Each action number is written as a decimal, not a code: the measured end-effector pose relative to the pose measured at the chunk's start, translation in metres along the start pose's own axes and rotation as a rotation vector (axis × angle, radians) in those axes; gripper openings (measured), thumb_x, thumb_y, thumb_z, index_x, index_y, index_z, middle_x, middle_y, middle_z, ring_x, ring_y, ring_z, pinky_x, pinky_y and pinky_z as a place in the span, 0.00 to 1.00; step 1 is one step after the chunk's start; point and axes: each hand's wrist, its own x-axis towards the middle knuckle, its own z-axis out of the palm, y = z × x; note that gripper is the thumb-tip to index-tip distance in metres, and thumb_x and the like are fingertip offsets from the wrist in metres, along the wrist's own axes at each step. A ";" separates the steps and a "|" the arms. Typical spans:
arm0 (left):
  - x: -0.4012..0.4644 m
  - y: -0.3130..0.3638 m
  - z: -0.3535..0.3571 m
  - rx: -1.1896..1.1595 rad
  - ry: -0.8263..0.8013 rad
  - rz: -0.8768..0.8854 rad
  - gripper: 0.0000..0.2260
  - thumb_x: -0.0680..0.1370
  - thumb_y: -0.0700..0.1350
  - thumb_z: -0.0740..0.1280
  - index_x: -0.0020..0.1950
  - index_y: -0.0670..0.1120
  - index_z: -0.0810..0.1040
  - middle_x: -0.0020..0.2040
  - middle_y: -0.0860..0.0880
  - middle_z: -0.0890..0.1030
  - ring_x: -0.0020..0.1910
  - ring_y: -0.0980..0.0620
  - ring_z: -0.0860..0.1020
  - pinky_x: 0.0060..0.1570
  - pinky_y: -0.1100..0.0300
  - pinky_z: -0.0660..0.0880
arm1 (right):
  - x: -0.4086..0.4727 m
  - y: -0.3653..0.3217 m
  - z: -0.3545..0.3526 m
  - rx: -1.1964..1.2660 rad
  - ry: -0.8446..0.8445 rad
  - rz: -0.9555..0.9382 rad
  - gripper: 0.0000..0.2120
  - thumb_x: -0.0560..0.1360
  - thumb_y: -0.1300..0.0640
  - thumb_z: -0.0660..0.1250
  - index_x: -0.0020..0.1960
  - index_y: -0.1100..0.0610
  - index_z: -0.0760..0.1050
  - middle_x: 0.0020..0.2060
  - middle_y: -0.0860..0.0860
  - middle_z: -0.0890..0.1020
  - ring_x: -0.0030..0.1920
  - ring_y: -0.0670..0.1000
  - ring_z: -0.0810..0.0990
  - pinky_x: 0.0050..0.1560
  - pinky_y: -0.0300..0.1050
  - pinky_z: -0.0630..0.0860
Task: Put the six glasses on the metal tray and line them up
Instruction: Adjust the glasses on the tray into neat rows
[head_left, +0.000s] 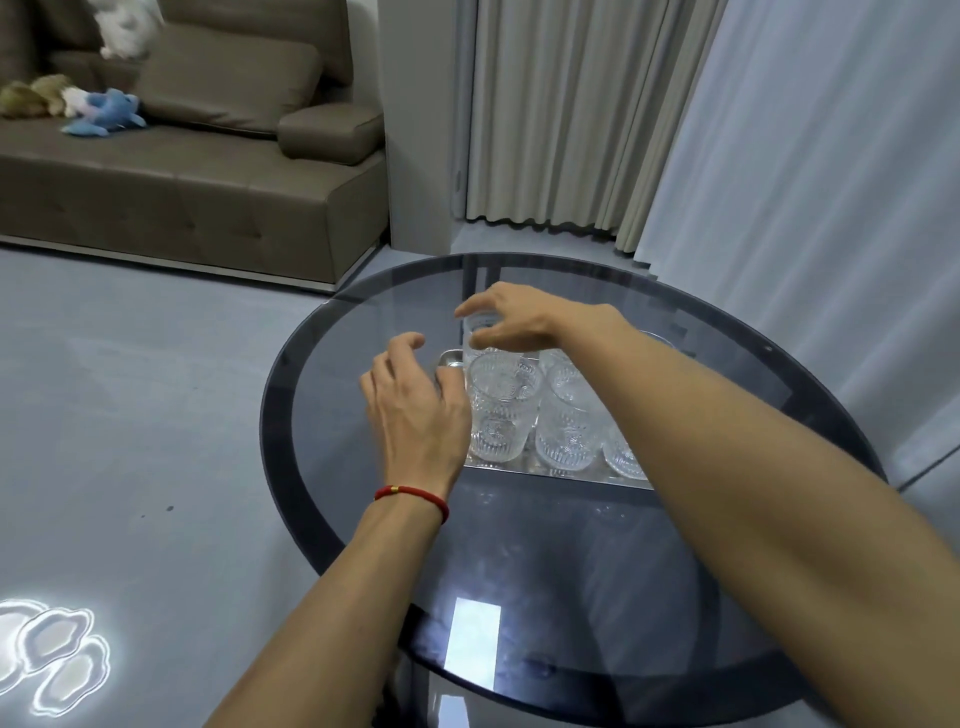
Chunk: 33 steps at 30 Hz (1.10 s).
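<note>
While the glasses (501, 410) crowd the metal tray (451, 358) on the tabletop (571, 545), the right hand (511, 319) curls spread fingers (470, 310) over the far-left glass (480, 338), seemingly to align it, and the left hand (415, 410) hovers loose-fingered, empty.

The person is wearing no sleeves; both forearms are showing bare up to the frame edge. Around the wrist of the left hand (415, 415) a thin red cord bracelet (413, 498) with one small gold bead is sitting. The right hand (511, 319) is wearing nothing.
</note>
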 end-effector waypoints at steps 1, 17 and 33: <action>0.000 0.000 0.000 -0.001 -0.005 -0.002 0.15 0.80 0.45 0.62 0.66 0.45 0.70 0.62 0.44 0.75 0.58 0.52 0.65 0.56 0.55 0.66 | -0.002 0.003 -0.002 0.009 0.003 0.003 0.25 0.78 0.44 0.64 0.74 0.46 0.73 0.76 0.52 0.70 0.75 0.55 0.69 0.71 0.54 0.65; -0.003 0.005 0.007 0.015 -0.091 -0.024 0.15 0.80 0.44 0.62 0.66 0.45 0.70 0.62 0.44 0.74 0.57 0.51 0.65 0.56 0.54 0.68 | -0.028 0.007 -0.006 0.121 -0.005 -0.062 0.24 0.86 0.45 0.49 0.76 0.50 0.71 0.77 0.50 0.70 0.77 0.52 0.67 0.76 0.51 0.62; -0.010 0.009 0.006 -0.058 -0.276 -0.006 0.16 0.79 0.44 0.62 0.67 0.49 0.71 0.63 0.46 0.76 0.58 0.50 0.74 0.59 0.52 0.74 | -0.053 0.038 -0.001 0.114 0.146 0.008 0.27 0.85 0.41 0.51 0.79 0.51 0.66 0.79 0.52 0.66 0.79 0.54 0.64 0.76 0.52 0.59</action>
